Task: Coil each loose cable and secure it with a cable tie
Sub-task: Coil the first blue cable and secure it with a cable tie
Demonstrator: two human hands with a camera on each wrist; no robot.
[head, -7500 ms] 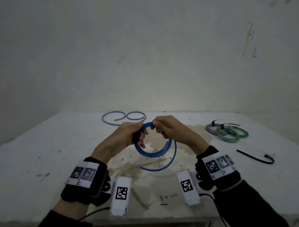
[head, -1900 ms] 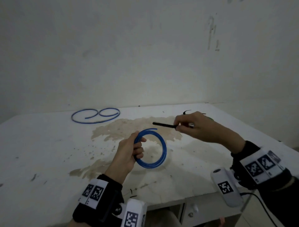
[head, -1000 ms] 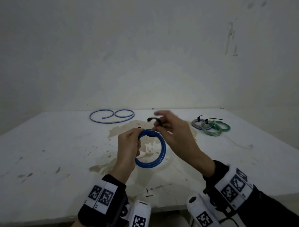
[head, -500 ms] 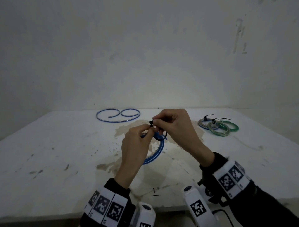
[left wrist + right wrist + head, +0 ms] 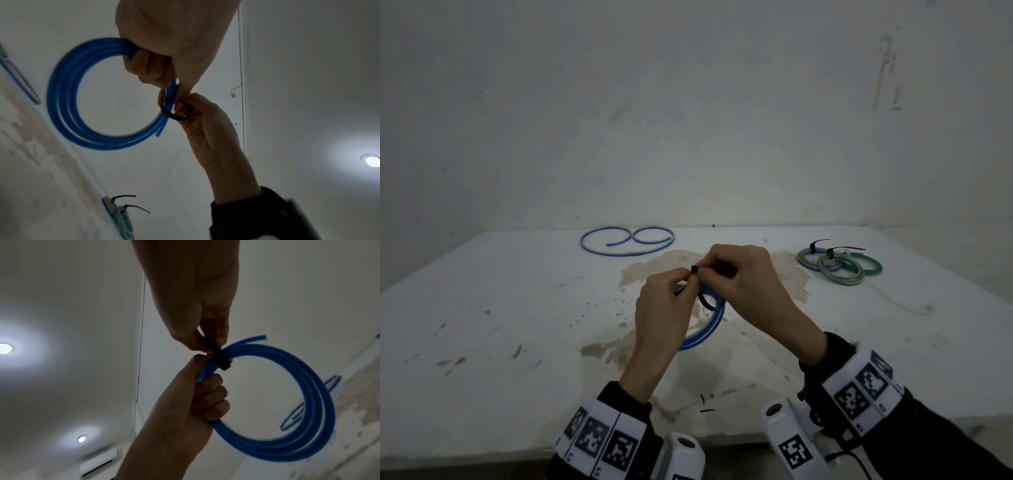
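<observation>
Right wrist view bares left fingers (image 5: 213, 395) clamping blue coil (image 5: 320, 402), right fingers (image 5: 221, 331) pinching black tie (image 5: 218, 356).

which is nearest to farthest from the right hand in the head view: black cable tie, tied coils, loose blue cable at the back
1. Black cable tie: pinched in the right hand, looped round the blue coil.
2. Tied coils: on the table to its right.
3. Loose blue cable: far back left, near the wall.

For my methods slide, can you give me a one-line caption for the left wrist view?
Left hand grips the coiled blue cable while the right hand loops a black cable tie around it.
</observation>
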